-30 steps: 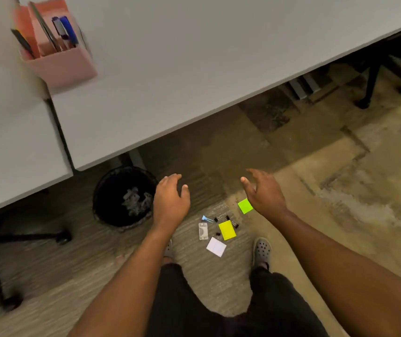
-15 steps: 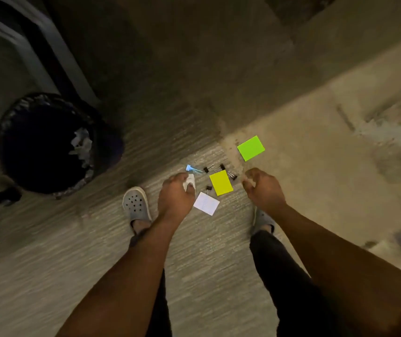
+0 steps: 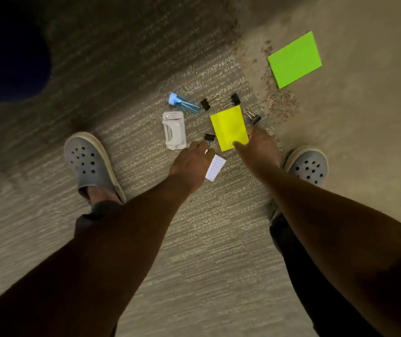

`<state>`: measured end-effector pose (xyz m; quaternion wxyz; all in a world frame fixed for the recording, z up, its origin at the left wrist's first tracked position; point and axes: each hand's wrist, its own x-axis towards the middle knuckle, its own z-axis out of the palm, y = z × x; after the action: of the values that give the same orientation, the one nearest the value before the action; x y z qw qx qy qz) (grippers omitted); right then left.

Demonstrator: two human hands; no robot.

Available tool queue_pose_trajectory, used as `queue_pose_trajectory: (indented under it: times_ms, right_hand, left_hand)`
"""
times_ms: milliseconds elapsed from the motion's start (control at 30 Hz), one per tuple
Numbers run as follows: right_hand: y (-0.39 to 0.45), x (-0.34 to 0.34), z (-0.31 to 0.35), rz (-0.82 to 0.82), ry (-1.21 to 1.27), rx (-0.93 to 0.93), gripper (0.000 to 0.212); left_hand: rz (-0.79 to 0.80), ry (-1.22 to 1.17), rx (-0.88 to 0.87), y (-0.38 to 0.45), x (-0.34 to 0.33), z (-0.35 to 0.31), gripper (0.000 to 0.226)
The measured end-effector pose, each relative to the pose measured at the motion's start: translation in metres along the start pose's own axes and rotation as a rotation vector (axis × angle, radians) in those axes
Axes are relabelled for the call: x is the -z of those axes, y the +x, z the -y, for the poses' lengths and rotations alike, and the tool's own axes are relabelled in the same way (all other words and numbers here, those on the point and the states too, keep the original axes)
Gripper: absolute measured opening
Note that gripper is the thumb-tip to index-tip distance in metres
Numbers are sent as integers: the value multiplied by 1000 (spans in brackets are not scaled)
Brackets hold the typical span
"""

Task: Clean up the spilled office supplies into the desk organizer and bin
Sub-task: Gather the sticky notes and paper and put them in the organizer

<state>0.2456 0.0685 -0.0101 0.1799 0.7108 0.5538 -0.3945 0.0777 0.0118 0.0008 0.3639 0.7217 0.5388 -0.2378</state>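
Note:
Spilled supplies lie on the carpet between my feet. My right hand (image 3: 260, 147) pinches the near right corner of a yellow sticky note (image 3: 228, 125), thumb on top. My left hand (image 3: 192, 159) reaches down beside a small black binder clip (image 3: 209, 137) and covers part of a white lined pad (image 3: 216, 167); whether it grips the clip is unclear. A white stapler-like tool (image 3: 174, 130), a blue tube (image 3: 182, 104) and three more binder clips (image 3: 231, 101) lie just beyond. A green sticky note (image 3: 294, 60) lies far right. The organizer is out of view.
The dark round bin (image 3: 7, 57) fills the top left corner. My grey perforated clogs stand on either side of the pile, the left shoe (image 3: 90, 164) and the right shoe (image 3: 308, 166). Bare concrete floor (image 3: 364, 117) borders the carpet on the right.
I have bent much lower, so the supplies look larger. My left hand moved off the white tool to the small clip and pad. My right hand closed onto the yellow note.

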Motion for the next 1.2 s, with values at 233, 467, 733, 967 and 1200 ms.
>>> queue_pose_trajectory:
  times_ms: [233,467,733,967,1200]
  right_hand:
    - [17,-23,2,-131,107,39,37]
    - [6,-3,-5,-102,236,61,14]
    - [0,15,-19,-94,317,40,12]
    - [-1,12,-27,-75,405,15,7]
    - [-18,23,-34,22,834,-59,7]
  left_hand:
    - [-211,269,-118,14,-33,-8,38]
    - [-148,301,-108,9,-30,-6,17]
    - [-206,338,-134,3,-42,6,26]
    - [-60,240,-103,-1,-44,2,31]
    - [-217,-1108,356,-15,5,-9,19]
